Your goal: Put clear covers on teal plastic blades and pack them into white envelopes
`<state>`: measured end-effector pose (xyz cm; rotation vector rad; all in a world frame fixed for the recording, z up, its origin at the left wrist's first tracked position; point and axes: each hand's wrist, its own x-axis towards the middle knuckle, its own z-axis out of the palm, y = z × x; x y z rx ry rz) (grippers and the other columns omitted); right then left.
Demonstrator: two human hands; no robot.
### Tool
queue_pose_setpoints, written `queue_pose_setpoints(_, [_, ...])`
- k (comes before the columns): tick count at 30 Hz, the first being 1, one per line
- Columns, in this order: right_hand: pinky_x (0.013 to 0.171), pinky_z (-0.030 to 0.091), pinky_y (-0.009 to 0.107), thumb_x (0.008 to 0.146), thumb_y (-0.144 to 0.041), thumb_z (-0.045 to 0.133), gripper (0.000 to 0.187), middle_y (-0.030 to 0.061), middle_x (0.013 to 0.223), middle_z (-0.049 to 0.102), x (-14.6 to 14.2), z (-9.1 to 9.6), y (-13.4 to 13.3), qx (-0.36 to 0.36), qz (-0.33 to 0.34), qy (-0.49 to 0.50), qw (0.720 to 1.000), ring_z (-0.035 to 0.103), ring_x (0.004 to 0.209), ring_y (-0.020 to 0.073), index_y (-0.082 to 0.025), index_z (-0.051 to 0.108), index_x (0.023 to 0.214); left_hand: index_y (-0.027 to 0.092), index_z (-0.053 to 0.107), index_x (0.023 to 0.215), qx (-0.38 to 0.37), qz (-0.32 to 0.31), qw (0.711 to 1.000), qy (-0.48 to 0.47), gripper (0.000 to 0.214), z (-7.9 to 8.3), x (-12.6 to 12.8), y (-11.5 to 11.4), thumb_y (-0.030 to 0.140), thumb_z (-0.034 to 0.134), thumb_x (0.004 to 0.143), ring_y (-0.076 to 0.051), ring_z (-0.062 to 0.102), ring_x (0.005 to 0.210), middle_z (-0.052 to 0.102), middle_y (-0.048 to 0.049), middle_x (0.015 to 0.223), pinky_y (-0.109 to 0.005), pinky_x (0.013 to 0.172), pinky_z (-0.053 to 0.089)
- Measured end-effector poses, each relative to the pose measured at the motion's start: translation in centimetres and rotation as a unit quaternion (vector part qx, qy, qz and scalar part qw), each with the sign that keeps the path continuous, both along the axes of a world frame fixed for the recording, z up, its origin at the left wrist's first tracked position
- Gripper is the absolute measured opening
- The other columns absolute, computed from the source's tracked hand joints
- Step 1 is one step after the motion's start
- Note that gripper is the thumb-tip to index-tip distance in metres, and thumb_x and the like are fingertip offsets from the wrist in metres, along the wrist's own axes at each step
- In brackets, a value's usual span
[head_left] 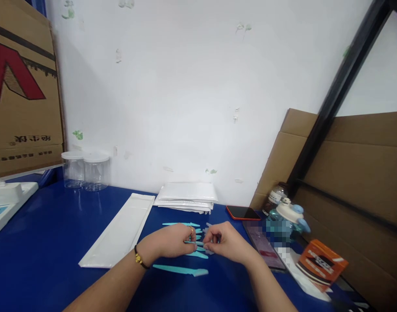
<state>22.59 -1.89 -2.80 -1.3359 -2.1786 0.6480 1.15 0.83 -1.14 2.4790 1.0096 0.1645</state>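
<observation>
My left hand (177, 240) pinches a turquoise eyebrow razor (195, 243) between thumb and fingertips, its blade end pointing right. Facing it, my right hand (226, 242) has thumb and forefinger closed at that blade end; what they hold is too small to make out. Several more turquoise razors lie on the blue table around and under my hands, one at the far side (181, 224) and another closer to me (181, 270). Small clear plastic pieces (210, 251) lie beside my right fingers, partly hidden by them.
On the left lies a long white tray or packet (120, 232); white flat packets (186, 192) are stacked by the wall. Two clear jars (97, 171) stand at the back left. To the right are a phone (243, 212), a blue bottle (287, 216) and an orange box (321, 264).
</observation>
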Motion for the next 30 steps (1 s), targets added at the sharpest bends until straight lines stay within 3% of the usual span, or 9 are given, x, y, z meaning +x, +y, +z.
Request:
queue_pose_setpoints(5, [0.047, 0.035, 0.017, 0.065, -0.021, 0.065, 0.007, -0.0034, 0.058, 0.062, 0.5, 0.0, 0.0, -0.063, 0.018, -0.05, 0.997, 0.049, 0.051, 0.0081, -0.016, 0.069, 0.069, 0.022, 0.063, 0.087, -0.027, -0.03, 0.999, 0.03, 0.02, -0.4, 0.1, 0.2, 0.027, 0.053, 0.07, -0.013, 0.057, 0.065, 0.065, 0.0012, 0.078, -0.019, 0.052, 0.037])
queue_pose_setpoints(8, [0.047, 0.035, 0.018, 0.067, -0.022, 0.065, 0.009, -0.0035, 0.059, 0.062, 0.7, 0.1, 0.0, -0.076, 0.041, -0.066, 0.994, 0.049, 0.051, 0.0082, -0.017, 0.07, 0.072, 0.023, 0.064, 0.082, 0.014, -0.027, 0.999, 0.027, 0.016, -0.7, 0.1, 0.4, 0.026, 0.051, 0.073, -0.013, 0.057, 0.065, 0.066, 0.0012, 0.077, -0.019, 0.053, 0.038])
queue_pose_setpoints(11, [0.053, 0.037, 0.018, 0.068, -0.015, 0.059, 0.014, -0.0021, 0.067, 0.066, 1.2, -0.2, 0.3, -0.035, 0.036, -0.091, 0.995, 0.053, 0.058, 0.0098, -0.018, 0.071, 0.075, 0.024, 0.065, 0.077, 0.07, -0.011, 0.997, 0.021, 0.016, -1.4, 0.2, 0.8, 0.023, 0.049, 0.074, -0.014, 0.058, 0.066, 0.067, 0.0009, 0.077, -0.02, 0.056, 0.038])
queue_pose_setpoints(15, [0.055, 0.037, 0.019, 0.062, -0.007, 0.06, 0.02, -0.0005, 0.073, 0.065, 2.0, -1.0, 1.0, 0.004, 0.01, -0.142, 0.99, 0.055, 0.061, 0.0105, -0.017, 0.069, 0.076, 0.024, 0.066, 0.077, 0.089, -0.017, 0.995, 0.049, 0.014, -2.1, 0.7, 1.0, 0.022, 0.058, 0.065, -0.016, 0.059, 0.068, 0.068, 0.0008, 0.076, -0.021, 0.055, 0.038])
queue_pose_setpoints(21, [0.047, 0.033, 0.017, 0.061, -0.013, 0.066, 0.011, -0.0031, 0.064, 0.059, 2.4, -1.8, 1.4, -0.046, 0.001, -0.166, 0.985, 0.05, 0.055, 0.0085, -0.017, 0.066, 0.071, 0.023, 0.066, 0.076, 0.092, -0.007, 0.993, 0.072, 0.016, -1.7, 1.0, 0.5, 0.019, 0.055, 0.064, -0.017, 0.06, 0.067, 0.068, -0.0012, 0.077, -0.022, 0.053, 0.039])
queue_pose_setpoints(30, [0.045, 0.033, 0.016, 0.063, -0.019, 0.066, 0.006, -0.0038, 0.059, 0.058, 2.0, -1.5, 1.0, -0.115, 0.01, -0.137, 0.984, 0.05, 0.052, 0.0072, -0.015, 0.064, 0.067, 0.022, 0.064, 0.07, 0.109, 0.005, 0.991, 0.076, 0.017, -2.2, 1.0, 0.6, 0.017, 0.049, 0.063, -0.016, 0.057, 0.061, 0.067, -0.0009, 0.071, -0.023, 0.052, 0.04])
